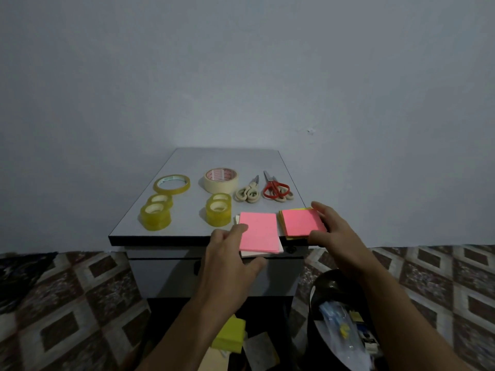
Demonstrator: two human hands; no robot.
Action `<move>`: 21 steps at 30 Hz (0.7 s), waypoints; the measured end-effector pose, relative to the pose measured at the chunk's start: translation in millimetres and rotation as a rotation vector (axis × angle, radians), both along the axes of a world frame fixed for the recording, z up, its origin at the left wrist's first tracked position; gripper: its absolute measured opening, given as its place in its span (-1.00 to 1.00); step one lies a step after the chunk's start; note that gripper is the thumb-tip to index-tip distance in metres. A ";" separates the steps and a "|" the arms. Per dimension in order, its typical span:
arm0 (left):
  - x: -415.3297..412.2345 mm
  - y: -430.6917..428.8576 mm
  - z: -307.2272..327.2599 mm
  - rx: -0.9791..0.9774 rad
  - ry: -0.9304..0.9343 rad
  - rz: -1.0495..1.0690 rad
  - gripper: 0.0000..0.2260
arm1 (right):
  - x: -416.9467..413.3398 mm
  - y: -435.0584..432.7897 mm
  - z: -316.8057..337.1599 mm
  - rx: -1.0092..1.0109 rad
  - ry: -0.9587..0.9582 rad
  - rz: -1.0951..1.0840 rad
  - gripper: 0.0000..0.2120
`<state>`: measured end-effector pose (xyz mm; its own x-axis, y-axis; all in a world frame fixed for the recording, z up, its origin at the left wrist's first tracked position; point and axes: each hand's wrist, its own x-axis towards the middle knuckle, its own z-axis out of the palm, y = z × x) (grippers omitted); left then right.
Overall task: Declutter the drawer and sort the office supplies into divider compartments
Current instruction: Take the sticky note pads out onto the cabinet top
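Notepad [230,334], yellow, nearest at 6 o'clock, in shadow below the bench [187,210]; black-lined bin [329,282] at 5 o'clock. Left hand [230,253] pinching pink paper stack [261,231], fingers on top, thumb under the white sheets beneath, stack overhanging the bench's front edge. Right hand [334,231] gripping pink-topped pad [300,222], just beside the stack at its 3 o'clock, fingers curled over the far edge. Beyond, at 10 o'clock, clear tape rolls [156,212] in two piles. Farthest back, flat tape ring [172,184], masking tape [221,179], cream scissors [249,192], red scissors [276,188] at 1 o'clock.
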<state>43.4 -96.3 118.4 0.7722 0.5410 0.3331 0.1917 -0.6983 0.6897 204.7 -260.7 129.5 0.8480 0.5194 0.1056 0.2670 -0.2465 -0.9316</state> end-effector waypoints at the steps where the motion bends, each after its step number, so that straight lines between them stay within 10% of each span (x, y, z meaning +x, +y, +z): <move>1: 3.3 0.9 -1.6 0.004 -0.017 0.005 -0.44 | 0.6 -3.0 1.1 -0.043 -0.028 0.032 -0.24; 21: 42.8 11.9 -0.5 -0.064 -0.126 0.161 -0.74 | 21.6 12.4 7.5 -0.153 -0.121 0.035 -0.33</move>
